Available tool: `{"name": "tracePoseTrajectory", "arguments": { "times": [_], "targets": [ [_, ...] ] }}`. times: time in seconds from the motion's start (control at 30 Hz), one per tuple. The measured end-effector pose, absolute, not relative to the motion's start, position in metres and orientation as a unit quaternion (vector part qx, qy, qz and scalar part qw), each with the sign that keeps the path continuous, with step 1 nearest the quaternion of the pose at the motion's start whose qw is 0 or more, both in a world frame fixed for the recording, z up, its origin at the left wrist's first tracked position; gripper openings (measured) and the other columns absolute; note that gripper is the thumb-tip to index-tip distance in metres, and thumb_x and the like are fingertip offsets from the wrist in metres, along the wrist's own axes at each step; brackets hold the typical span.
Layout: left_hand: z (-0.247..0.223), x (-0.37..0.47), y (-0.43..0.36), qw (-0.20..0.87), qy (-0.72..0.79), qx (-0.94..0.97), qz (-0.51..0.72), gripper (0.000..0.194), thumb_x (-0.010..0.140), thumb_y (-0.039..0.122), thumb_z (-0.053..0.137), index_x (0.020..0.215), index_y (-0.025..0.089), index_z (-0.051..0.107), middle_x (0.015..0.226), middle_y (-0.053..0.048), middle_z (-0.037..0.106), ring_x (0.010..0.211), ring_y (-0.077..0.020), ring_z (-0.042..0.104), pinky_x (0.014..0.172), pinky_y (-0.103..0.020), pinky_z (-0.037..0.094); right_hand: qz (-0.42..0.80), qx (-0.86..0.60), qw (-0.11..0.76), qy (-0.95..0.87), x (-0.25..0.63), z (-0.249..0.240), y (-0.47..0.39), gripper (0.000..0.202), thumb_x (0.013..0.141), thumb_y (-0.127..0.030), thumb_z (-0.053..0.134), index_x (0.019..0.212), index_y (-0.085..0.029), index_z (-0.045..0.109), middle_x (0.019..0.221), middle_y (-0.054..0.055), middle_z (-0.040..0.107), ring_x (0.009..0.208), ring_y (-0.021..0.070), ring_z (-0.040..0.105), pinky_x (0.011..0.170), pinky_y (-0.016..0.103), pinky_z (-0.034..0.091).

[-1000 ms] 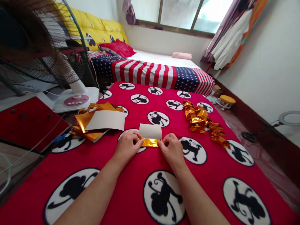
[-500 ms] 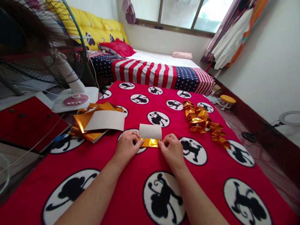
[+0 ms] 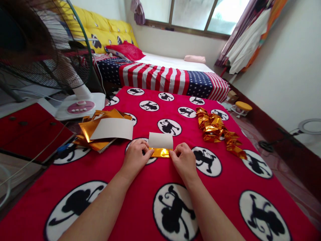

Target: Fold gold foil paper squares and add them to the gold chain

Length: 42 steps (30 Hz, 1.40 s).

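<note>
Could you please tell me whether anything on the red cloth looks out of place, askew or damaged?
Only the pile of gold sheets at left looks untidy: its sheets lie at differing angles, a white sheet on top. The folded sheet between the left hand and right hand looks straight, and I see no spill or damage.

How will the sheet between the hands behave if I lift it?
The sheet is likely light and flexible: it looks thin and is already folded. Its gold strip may be slippery, given the shine.
</note>
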<state>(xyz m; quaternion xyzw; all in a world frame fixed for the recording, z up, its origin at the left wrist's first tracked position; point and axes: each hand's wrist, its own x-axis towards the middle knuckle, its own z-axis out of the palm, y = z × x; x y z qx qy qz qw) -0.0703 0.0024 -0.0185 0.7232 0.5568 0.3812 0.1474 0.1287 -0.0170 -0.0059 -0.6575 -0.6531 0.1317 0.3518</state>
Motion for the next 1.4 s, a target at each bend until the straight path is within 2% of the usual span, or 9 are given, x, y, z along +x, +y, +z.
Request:
{"name": "tracePoseTrajectory", "arguments": {
  "times": [1.1, 1.27, 1.4],
  "targets": [
    [-0.018, -0.067, 0.001, 0.127, 0.569, 0.724, 0.368, 0.025, 0.078, 0.021, 0.067, 0.055, 0.018, 0.056, 0.079, -0.002, 0.066, 0.083, -0.0185, 0.059, 0.081, -0.035, 0.045, 0.091, -0.694, 0.317, -0.64, 0.122, -0.007, -0.017, 0.024, 0.08, -0.024, 0.062, 0.06, -0.02, 0.049, 0.075, 0.0, 0.052, 0.071, 0.0166, 0.052, 0.066, 0.029, 0.037],
    [-0.016, -0.066, -0.001, 0.128, 0.581, 0.722, 0.353, 0.026, 0.079, 0.022, 0.067, 0.057, 0.018, 0.055, 0.081, -0.003, 0.064, 0.084, -0.0189, 0.058, 0.082, -0.034, 0.045, 0.082, -0.695, 0.32, -0.638, 0.122, -0.008, -0.018, 0.013, 0.079, -0.023, 0.063, 0.071, -0.019, 0.054, 0.081, 0.001, 0.053, 0.075, 0.0176, 0.053, 0.067, 0.029, 0.038],
    [-0.011, -0.065, -0.004, 0.108, 0.604, 0.715, 0.335, 0.012, 0.077, 0.022, 0.069, 0.072, 0.018, 0.059, 0.084, -0.003, 0.059, 0.084, -0.0197, 0.056, 0.079, -0.034, 0.046, 0.096, -0.681, 0.329, -0.647, 0.12, -0.008, -0.02, 0.001, 0.081, -0.019, 0.061, 0.082, -0.02, 0.061, 0.091, 0.001, 0.055, 0.078, 0.0162, 0.055, 0.066, 0.027, 0.039]
  ]
}}
